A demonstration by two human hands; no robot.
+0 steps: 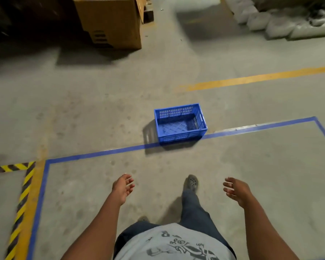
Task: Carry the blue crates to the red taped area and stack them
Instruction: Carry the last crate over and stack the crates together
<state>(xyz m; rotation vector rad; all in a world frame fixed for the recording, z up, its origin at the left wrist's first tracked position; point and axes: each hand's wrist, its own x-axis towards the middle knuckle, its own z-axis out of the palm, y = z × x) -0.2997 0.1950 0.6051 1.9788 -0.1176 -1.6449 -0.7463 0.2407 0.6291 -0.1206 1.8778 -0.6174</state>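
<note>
Head view: one blue crate (180,124), nothing inside, sits on the blue tape line (101,153); nearer than it, left hand (122,186) and right hand (236,190) hang spread, holding nothing.

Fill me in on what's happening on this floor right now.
A person is walking toward a blue crate that sits empty on the concrete floor, right on the far edge of a blue taped rectangle. Both the left hand and right hand are out in front, fingers relaxed, holding nothing. No red taped area is in view.
</note>
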